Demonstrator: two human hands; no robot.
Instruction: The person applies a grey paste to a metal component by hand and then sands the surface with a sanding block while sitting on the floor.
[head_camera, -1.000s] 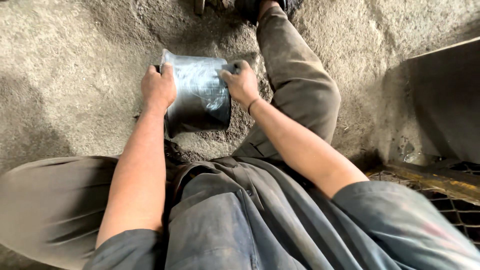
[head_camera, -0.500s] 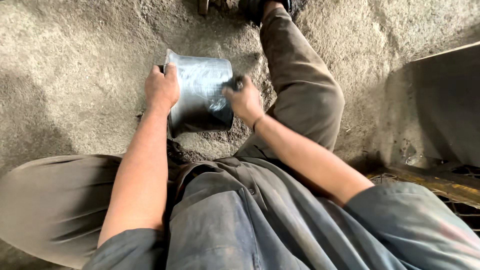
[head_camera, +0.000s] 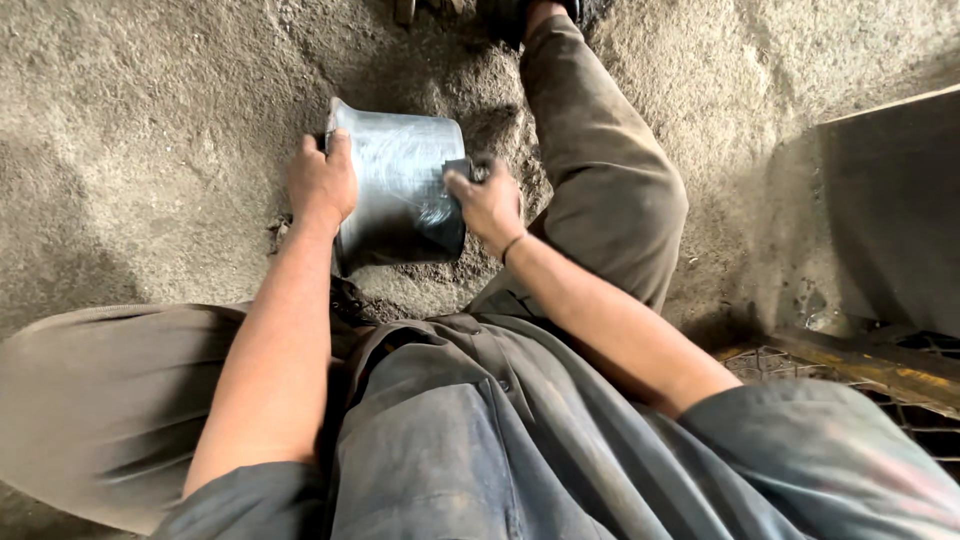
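Head view: a shiny metal pot (head_camera: 398, 190) lies on its side on the sandy floor (head_camera: 140, 120), flared rim away from the person, between the spread legs. Left hand (head_camera: 322, 185) clasps the pot's left wall, fingers curled over the rim edge. Right hand (head_camera: 488, 205) presses a small dark pad (head_camera: 460, 168) against the pot's right side, fingers closed on it. Right of the pot: bent right leg (head_camera: 600, 170), then a dark metal panel (head_camera: 880, 210).

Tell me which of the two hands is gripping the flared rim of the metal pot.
The left hand: it clasps the flared rim of the metal pot on its left side. The right hand instead presses a small dark object against the pot's wall.
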